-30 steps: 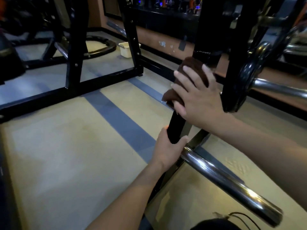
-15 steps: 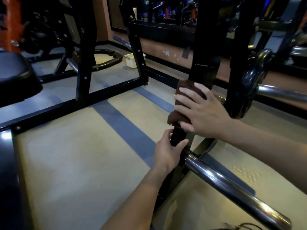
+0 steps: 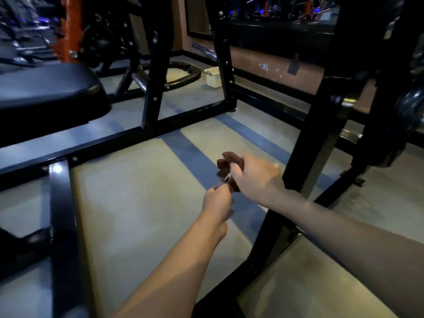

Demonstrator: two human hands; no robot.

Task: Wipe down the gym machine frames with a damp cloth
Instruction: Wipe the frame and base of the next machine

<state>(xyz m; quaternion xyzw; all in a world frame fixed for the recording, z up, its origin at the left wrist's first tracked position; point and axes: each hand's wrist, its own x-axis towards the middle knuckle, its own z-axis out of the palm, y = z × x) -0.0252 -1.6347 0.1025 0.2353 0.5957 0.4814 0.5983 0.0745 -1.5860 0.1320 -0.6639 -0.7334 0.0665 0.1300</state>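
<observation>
Beige gym flooring [image 3: 137, 203] is lying under both hands; the right hand [image 3: 254, 177] is gripping the bunched brown cloth [image 3: 229, 166], at nine o'clock of the black upright [image 3: 319, 138], while the left hand [image 3: 218, 200] is pinching its lower edge.

cloth [image 3: 230, 165]: dark brown, bunched into a crumpled wad, held up in the air clear of the floor
cloth, grip: the right hand [image 3: 254, 177] is curled round its right side, with folds sticking out above and to the left of the fingers; the left hand [image 3: 216, 201] pinches its lower end just below that grip
frame upright [image 3: 315, 143]: black square steel post, leaning slightly, standing just right of and behind the gripping hand, apart from the cloth
frame base rail [image 3: 128, 140]: black bar lying on the floor, well beyond and left of the grip
</observation>
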